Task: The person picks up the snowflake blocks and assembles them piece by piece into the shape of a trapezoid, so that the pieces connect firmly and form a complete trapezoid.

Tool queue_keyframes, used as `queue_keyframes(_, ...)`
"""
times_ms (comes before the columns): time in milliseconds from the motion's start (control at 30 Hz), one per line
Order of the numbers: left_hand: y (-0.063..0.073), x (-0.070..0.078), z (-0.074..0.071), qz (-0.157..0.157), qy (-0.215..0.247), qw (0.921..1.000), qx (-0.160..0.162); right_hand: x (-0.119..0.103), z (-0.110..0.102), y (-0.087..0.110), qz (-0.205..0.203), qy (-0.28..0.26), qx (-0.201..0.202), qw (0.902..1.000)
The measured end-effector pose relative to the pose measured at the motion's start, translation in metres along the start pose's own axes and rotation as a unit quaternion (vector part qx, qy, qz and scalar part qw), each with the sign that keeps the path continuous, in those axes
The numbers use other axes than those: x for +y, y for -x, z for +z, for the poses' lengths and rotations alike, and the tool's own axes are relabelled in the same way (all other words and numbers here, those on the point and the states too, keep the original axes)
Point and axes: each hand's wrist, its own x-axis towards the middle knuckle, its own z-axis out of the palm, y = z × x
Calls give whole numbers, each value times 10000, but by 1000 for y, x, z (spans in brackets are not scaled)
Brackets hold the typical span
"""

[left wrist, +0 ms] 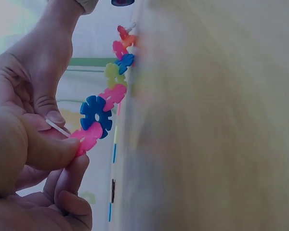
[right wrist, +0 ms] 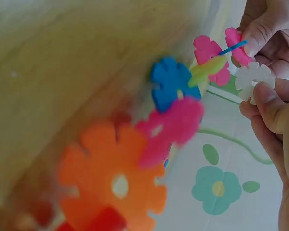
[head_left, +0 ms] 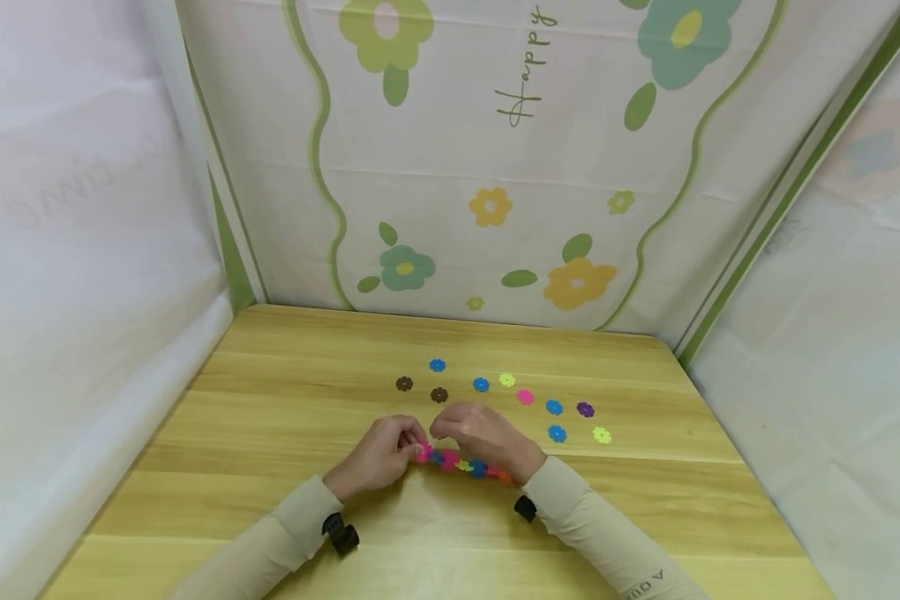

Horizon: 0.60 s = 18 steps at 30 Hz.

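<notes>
A chain of interlocking plastic snowflake discs (head_left: 450, 461) in pink, blue, yellow, orange and red runs just above the table between the hands. The left hand (head_left: 381, 454) pinches the pink disc (left wrist: 88, 138) at one end, with thumb and finger on it. Beside this disc, the right hand (head_left: 487, 433) pinches a white disc (right wrist: 254, 79) between thumb and finger. Edge-on in the left wrist view, the white disc meets or nearly meets the pink one; whether their slots engage I cannot tell. The orange disc (right wrist: 113, 175) hangs toward the chain's other end, below the right wrist.
Loose discs lie flat on the wooden table (head_left: 195, 467) beyond the hands: several blue ones (head_left: 437, 365), two brown (head_left: 404, 383), two yellow-green (head_left: 602, 435), a pink (head_left: 525, 397) and a purple (head_left: 585, 409). White printed cloth (head_left: 435, 167) rises behind the table.
</notes>
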Motion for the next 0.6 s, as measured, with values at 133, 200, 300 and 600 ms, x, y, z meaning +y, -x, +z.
queue_keyframes(133, 1, 1, -2, -38, -27, 10000, 1, -3, -1, -5, -95, 184, -117, 9997)
queue_keyframes(200, 1, 2, -3, -56, -20, 10000, 12, -3, -1, -7, -8, 127, -113, 9999)
queue_keyframes(300, 2, 1, -5, -112, 29, 9999, 5, -2, 0, -7, 209, -155, -124, 9996)
queue_keyframes(600, 2, 4, -16, -278, 324, 9989, -168, 8, -1, 2, 1218, -1470, 147, 9815)
